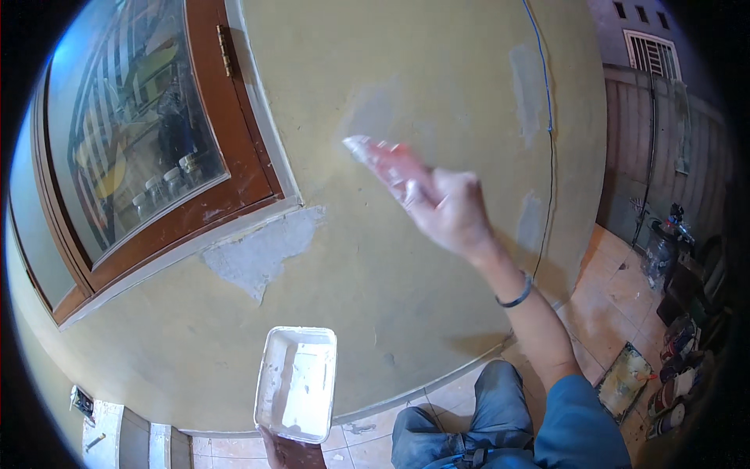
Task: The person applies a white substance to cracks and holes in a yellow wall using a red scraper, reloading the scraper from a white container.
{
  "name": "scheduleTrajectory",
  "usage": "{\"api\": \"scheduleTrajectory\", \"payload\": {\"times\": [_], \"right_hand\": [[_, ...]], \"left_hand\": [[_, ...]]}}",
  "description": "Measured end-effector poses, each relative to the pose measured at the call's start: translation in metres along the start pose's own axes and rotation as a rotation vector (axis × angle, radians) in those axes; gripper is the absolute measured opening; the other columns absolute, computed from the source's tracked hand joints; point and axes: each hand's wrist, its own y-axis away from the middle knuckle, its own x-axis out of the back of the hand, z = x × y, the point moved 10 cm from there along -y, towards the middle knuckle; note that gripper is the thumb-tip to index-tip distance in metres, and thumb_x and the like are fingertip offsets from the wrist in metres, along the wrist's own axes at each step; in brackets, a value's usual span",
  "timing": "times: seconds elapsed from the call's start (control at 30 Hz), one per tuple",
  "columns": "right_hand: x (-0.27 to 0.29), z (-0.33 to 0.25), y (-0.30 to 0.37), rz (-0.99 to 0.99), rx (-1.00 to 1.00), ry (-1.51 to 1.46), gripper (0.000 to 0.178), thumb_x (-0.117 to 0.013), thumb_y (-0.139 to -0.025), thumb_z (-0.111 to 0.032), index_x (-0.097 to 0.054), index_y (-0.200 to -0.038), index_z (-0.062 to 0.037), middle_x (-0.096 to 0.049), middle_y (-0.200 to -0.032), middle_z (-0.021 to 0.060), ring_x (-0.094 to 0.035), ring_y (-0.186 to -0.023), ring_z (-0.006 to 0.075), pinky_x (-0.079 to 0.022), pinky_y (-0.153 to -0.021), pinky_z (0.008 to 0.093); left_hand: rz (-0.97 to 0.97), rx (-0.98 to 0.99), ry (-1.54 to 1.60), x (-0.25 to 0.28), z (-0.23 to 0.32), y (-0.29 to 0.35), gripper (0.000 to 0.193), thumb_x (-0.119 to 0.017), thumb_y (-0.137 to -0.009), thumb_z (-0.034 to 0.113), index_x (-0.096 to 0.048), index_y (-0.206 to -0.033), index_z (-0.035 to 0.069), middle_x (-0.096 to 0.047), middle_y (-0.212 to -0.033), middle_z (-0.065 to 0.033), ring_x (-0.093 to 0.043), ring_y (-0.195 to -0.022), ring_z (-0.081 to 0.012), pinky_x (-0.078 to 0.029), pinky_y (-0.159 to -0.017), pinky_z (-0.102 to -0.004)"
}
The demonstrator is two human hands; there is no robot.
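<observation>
My right hand (455, 211) grips a red flat putty spreader (394, 166), smeared with white filler and slightly blurred. Its tip points up and left, near a pale grey patch (371, 109) on the olive-yellow wall (391, 297); I cannot tell whether it touches. Low in front of the wall, a white rectangular tub (278, 375) rests in my left hand (291, 452), held at its near end. White putty (308, 383) coats the inside of the tub. Most of my left hand's fingers are hidden beneath it.
A brown-framed window (238, 184) is at left, with a ragged bare patch (266, 250) under its corner. A blue cable (544, 86) hangs down the wall. At right, a stained tray (625, 381) and several paint cans (668, 418) sit on the tiled floor (601, 313).
</observation>
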Motion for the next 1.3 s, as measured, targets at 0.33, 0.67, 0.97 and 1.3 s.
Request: {"api": "scheduleTrajectory", "payload": {"times": [0.33,0.67,0.97,1.3], "right_hand": [[0.005,-0.039,0.002,0.125,0.449,0.428,0.037,-0.066,-0.084,-0.006,-0.073,-0.121,-0.0064,-0.077,-0.104,0.0111,-0.076,-0.087,0.0226,-0.051,-0.057,0.0330],[-0.066,-0.030,0.051,0.020,0.466,0.624,0.039,-0.063,-0.085,-0.007,-0.072,-0.123,-0.0054,-0.070,-0.130,0.0128,-0.071,-0.106,0.0363,-0.054,-0.066,0.0367],[0.025,0.004,-0.026,0.003,0.077,0.199,0.035,-0.068,-0.080,0.000,-0.074,-0.112,-0.0121,-0.077,-0.096,0.0097,-0.072,-0.072,0.0303,-0.056,-0.063,0.0365],[0.002,-0.024,0.027,0.000,0.503,0.306,0.034,-0.070,-0.079,-0.003,-0.075,-0.111,-0.0133,-0.077,-0.100,0.0083,-0.074,-0.077,0.0276,-0.059,-0.067,0.0358]], "left_hand": [[0.049,-0.010,-0.006,0.004,0.006,0.003,0.064,-0.042,-0.109,0.042,-0.035,-0.155,-0.001,-0.043,-0.157,-0.0188,-0.043,-0.143,-0.0337,-0.037,-0.118,-0.0508],[-0.908,0.148,0.694,-0.010,0.007,-0.004,0.060,-0.042,-0.109,0.041,-0.038,-0.154,0.002,-0.045,-0.155,-0.0191,-0.045,-0.142,-0.0341,-0.038,-0.117,-0.0519],[-0.803,0.219,0.688,-0.009,-0.010,-0.014,0.060,-0.044,-0.108,0.042,-0.039,-0.154,0.004,-0.046,-0.155,-0.0179,-0.046,-0.141,-0.0350,-0.040,-0.115,-0.0544],[0.012,0.000,0.013,-0.007,-0.002,-0.002,0.060,-0.044,-0.108,0.039,-0.036,-0.156,0.003,-0.041,-0.158,-0.0192,-0.043,-0.144,-0.0363,-0.038,-0.116,-0.0557]]}}
